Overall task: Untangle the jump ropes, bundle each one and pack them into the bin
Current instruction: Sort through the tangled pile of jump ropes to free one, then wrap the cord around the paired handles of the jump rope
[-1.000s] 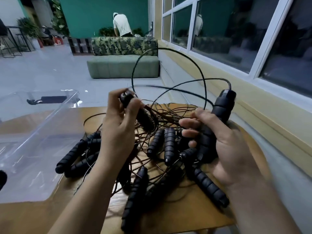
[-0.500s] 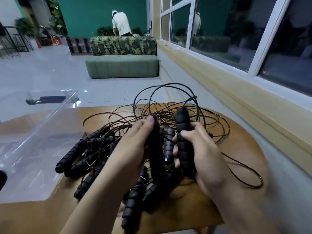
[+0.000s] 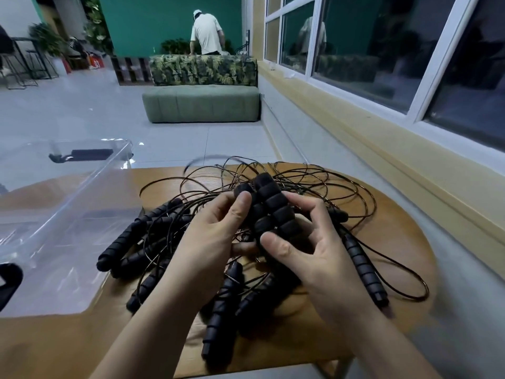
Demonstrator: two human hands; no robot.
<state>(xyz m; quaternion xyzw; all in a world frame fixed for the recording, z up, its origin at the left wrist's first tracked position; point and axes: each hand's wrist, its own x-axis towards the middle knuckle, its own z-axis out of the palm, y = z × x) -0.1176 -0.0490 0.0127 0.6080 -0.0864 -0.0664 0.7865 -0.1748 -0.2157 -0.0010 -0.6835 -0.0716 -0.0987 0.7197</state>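
Observation:
A tangle of jump ropes (image 3: 314, 184) with thin dark cords and several black ribbed foam handles lies on a round wooden table (image 3: 404, 242). Two handles (image 3: 270, 206) are held side by side, upright, above the heap. My left hand (image 3: 213, 236) grips the left one, thumb up near its top. My right hand (image 3: 303, 247) grips the right one, thumb across its lower part. Loose handles lie at the left (image 3: 131, 236), front (image 3: 221, 302) and right (image 3: 363, 269). A clear plastic bin (image 3: 68, 203) stands at the table's left.
One cord loop (image 3: 404, 285) hangs out past the table's right edge. A yellow windowsill and window wall (image 3: 382, 138) run along the right. A green bench (image 3: 202, 102) and a person (image 3: 206, 32) stand far back across the tiled floor.
Both hands came down and together over the heap. The two handles, held apart a second ago, now stand side by side. The raised cord loops have dropped onto the table.

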